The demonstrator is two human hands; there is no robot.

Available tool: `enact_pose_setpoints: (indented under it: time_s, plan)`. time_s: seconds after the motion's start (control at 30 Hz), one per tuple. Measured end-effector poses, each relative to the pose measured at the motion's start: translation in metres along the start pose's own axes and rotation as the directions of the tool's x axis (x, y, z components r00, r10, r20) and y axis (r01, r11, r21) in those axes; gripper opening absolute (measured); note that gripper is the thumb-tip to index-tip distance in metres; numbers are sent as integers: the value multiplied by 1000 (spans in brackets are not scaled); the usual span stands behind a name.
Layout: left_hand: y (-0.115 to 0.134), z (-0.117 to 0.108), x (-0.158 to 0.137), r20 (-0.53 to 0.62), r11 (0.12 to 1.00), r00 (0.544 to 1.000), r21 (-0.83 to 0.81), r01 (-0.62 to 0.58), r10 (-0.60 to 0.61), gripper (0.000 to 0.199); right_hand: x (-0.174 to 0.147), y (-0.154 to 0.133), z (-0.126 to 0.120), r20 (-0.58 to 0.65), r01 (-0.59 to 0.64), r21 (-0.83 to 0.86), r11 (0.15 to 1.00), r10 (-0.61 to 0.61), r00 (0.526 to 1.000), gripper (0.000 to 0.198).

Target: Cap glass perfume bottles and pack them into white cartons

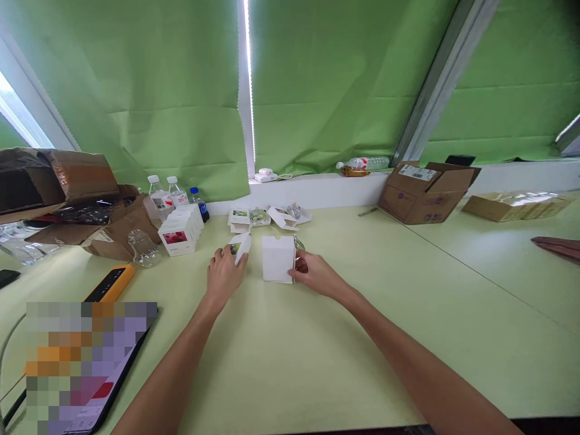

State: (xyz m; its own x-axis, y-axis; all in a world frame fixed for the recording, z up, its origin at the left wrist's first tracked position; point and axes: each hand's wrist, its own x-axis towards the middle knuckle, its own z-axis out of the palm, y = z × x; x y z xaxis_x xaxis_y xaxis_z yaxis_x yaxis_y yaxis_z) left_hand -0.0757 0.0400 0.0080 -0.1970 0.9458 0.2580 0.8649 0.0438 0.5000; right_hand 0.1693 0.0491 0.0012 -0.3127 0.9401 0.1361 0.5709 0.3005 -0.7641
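My left hand (225,270) is closed on a small white box (243,246) with a green picture on it, its fingers partly covering the box. With thumb and fingers, my right hand (317,273) grips the right edge of a white card piece (278,258) that has a notch in its top edge. Behind that edge, a shiny greenish object (299,243) shows in part; whether my right hand touches it, I cannot tell. Farther back lie another white box (238,219), a clear round glass item (258,216), an opened white box (283,217) and a silvery ornament (294,209).
At left are a stack of white boxes (182,229), several bottles (161,198), open cartons (131,223), an orange power strip (118,279) and a phone (131,356). A cardboard box (419,196) and a yellowish package (516,206) sit at right, before green curtains (344,78).
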Motion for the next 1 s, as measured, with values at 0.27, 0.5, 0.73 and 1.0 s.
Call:
enact_pose_setpoints:
  time_s: [0.27,0.5,0.73,1.0]
  plan:
    - [2,-6,11,258,549,964,-799,246,-56,62,0,-1,-2,17,-10,-2,1000,10,1000,24]
    - [4,-3,10,352,380,934,-856,350,-66,51,-2,-6,-1,7,-26,90,996,25,1000,47]
    - [4,-1,7,280,535,960,-813,229,15,46,-4,-12,-2,-28,27,81,996,-25,999,44]
    - [5,1,6,4,767,994,-636,-83,111,50,-3,-11,0,-60,54,88,995,-49,997,36]
